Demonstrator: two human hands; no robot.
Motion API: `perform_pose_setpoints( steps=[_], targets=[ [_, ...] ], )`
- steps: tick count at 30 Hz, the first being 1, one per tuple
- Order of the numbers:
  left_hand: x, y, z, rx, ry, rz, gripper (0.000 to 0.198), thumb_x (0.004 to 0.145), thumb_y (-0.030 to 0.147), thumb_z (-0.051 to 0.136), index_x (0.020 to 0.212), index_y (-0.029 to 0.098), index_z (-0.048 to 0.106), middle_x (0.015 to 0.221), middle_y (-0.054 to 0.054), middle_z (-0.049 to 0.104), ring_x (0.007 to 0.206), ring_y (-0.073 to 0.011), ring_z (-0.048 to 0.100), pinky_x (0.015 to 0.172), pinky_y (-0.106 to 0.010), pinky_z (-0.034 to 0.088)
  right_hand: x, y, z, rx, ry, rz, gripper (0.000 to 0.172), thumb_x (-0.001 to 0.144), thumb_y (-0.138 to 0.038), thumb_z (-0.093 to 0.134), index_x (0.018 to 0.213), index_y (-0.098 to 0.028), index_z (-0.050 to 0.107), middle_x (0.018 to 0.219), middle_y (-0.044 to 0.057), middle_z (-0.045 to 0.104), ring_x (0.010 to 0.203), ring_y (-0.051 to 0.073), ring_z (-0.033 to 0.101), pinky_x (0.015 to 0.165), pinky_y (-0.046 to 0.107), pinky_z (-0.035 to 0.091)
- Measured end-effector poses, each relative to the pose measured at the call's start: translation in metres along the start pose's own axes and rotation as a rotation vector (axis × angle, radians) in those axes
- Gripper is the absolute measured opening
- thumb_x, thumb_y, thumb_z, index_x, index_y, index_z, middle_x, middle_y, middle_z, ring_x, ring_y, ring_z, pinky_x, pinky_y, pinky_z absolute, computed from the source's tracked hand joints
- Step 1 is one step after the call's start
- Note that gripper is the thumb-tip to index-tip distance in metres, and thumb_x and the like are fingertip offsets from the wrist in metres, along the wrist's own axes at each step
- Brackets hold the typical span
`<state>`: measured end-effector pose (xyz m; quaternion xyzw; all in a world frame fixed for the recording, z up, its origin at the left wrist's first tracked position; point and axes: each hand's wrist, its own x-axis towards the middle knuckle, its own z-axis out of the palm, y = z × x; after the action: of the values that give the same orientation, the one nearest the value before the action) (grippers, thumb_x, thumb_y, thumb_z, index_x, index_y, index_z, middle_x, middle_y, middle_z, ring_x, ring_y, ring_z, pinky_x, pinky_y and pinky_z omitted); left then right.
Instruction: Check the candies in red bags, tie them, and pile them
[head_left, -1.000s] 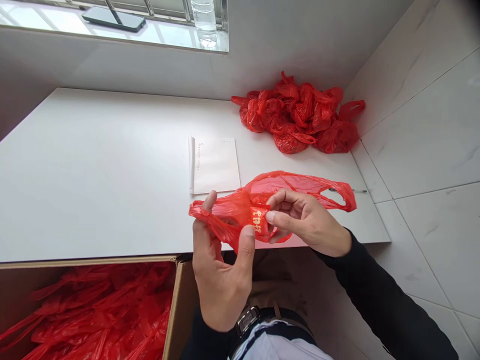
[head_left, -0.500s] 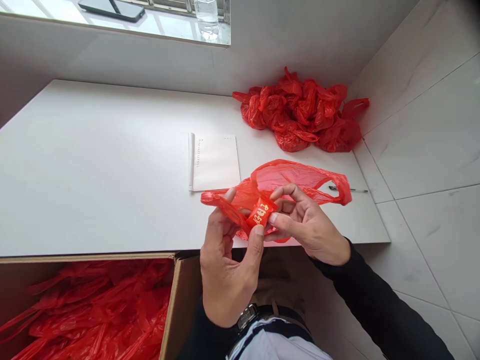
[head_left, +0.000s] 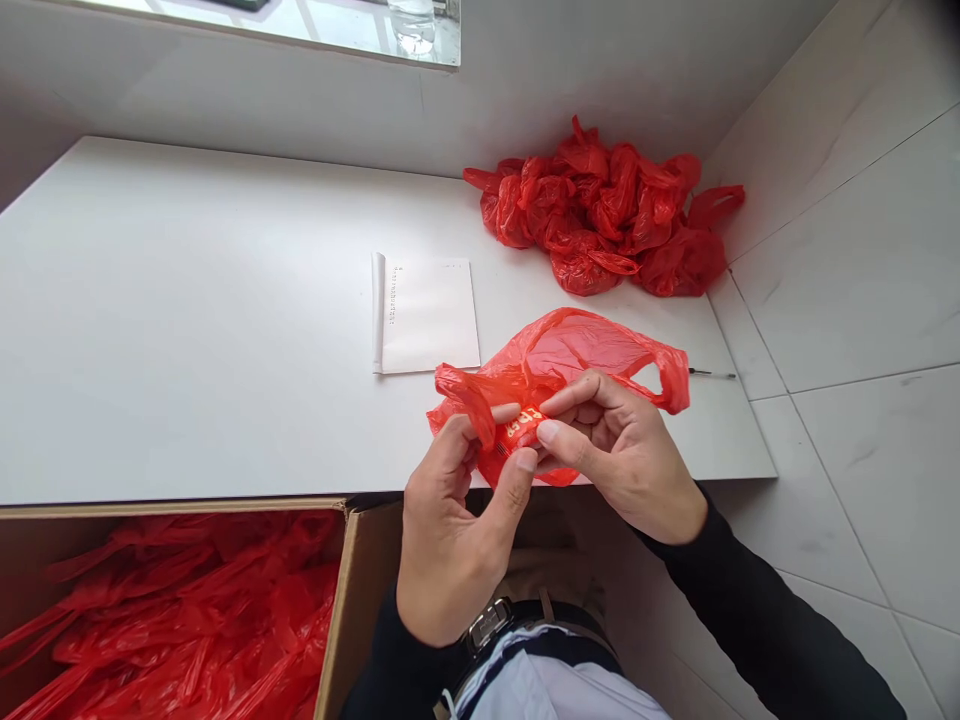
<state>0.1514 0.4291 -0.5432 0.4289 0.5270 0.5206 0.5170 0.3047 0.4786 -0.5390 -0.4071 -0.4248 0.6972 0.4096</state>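
A small red wrapped packet with yellow lettering is pinched between my two hands, over the table's front edge. My left hand is closed on its left side, with part of a thin red plastic bag draped over its index finger. Thumb and forefinger of my right hand grip the packet's right end. The bag spreads behind and below the packet, one loop handle stretching to the right. What is inside the packet is hidden.
An open notebook lies left of the bag, a pen to its right. Filled red bags are heaped in the back corner. A cardboard box of red bags stands at the lower left. A glass of water is on the sill.
Both hands have drawn closer around the packet, which has tilted so less of its lettering shows. The bag's left handle has shifted right and bunched over my left fingers. The view has dipped slightly.
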Motion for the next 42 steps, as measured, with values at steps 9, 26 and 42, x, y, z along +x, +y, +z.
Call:
perform_pose_setpoints(
  steps=[9,26,42],
  targets=[
    [-0.002,-0.003,-0.005,0.024,-0.044,-0.007,0.029,0.095,0.023,0.067,0.123,0.026,0.068,0.126,-0.008,0.069,0.110,-0.0226,0.069,0.098,-0.036,0.058,-0.003,-0.012,-0.007,-0.344,-0.010,-0.043,0.011,0.092,-0.024,0.070,0.103,-0.023,0.071,0.088,0.001,0.071,0.077,0.016,0.069,0.071,0.030,0.063],
    [-0.002,-0.004,-0.002,-0.099,-0.072,-0.054,0.036,0.094,0.021,0.068,0.128,0.028,0.061,0.115,-0.006,0.069,0.103,-0.0187,0.069,0.097,-0.034,0.057,0.002,-0.019,-0.016,-0.392,-0.066,0.052,0.018,0.093,-0.035,0.069,0.086,-0.018,0.069,0.075,0.000,0.066,0.063,0.012,0.059,0.056,0.022,0.050],
    [-0.002,0.001,-0.003,-0.051,-0.024,-0.031,0.061,0.091,0.023,0.071,0.146,0.033,0.045,0.117,-0.008,0.069,0.103,-0.0231,0.070,0.096,-0.043,0.059,0.005,-0.026,-0.025,-0.354,-0.042,0.062,0.019,0.093,-0.035,0.070,0.083,-0.019,0.068,0.071,-0.001,0.064,0.060,0.011,0.059,0.057,0.025,0.053]
  ],
)
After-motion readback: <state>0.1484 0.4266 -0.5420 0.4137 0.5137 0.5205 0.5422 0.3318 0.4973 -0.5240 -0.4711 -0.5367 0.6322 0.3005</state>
